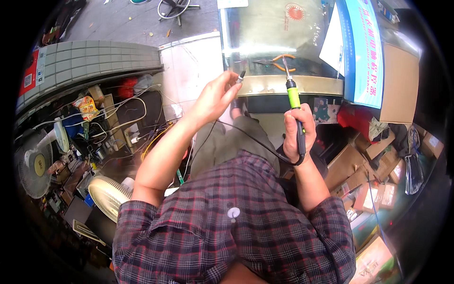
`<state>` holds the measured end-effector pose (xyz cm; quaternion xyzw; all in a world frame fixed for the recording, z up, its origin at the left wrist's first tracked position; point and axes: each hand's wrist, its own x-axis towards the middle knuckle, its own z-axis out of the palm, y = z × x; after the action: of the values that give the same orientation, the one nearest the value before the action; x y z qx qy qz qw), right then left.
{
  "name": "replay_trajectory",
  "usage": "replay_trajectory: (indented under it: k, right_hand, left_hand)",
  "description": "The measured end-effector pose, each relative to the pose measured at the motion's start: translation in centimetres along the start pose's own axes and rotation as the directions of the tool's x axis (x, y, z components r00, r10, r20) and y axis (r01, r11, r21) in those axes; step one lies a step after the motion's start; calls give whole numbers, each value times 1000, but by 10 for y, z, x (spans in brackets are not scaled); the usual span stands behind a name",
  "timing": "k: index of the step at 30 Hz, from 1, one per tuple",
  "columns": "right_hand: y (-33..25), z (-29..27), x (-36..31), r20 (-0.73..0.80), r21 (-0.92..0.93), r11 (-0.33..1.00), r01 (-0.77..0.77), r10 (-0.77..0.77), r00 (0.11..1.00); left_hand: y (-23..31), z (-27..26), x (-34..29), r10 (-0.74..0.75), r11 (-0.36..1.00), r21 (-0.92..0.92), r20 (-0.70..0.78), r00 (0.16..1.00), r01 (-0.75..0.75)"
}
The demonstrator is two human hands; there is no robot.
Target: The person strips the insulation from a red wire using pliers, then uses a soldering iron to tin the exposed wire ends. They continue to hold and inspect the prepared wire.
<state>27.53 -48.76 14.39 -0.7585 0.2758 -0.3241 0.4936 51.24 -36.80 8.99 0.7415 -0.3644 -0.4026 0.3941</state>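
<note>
Your right hand (309, 130), right of the frame's center, grips the green-and-black soldering iron (294, 98); its long axis runs near-vertical, metal tip upward. Your left hand (220, 97), upper center, pinches a small black-tipped cylinder (241, 75) left of the iron's barrel, well apart.

A green-and-black soldering iron (294, 98), gripped in the right hand (302, 128), points its bare metal tip (286, 68) away from the person, black cord (257, 141) trailing, while the left hand (218, 97) pinches a small black-and-silver cylindrical piece (241, 76), tilted.
</note>
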Motion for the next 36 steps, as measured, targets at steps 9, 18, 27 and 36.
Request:
replay_trajectory:
  k: [9, 18, 27, 36]
  right_hand:
    - [-13, 42, 14, 248, 53, 991, 120, -130, 960]
    - [-70, 158, 4, 660, 265, 940, 217, -341, 670]
    - [-137, 261, -75, 818, 388, 874, 291, -472, 329]
    - [-176, 285, -144, 845, 435, 855, 282, -496, 201]
  left_hand:
    - [3, -4, -103, -276, 755, -627, -36, 961, 193]
    - [-31, 10, -320, -526, 786, -589, -480, 702, 186]
    - [-91, 151, -514, -707, 705, -560, -604, 367, 435]
    - [-104, 113, -643, -574, 657, -427, -817, 46, 622]
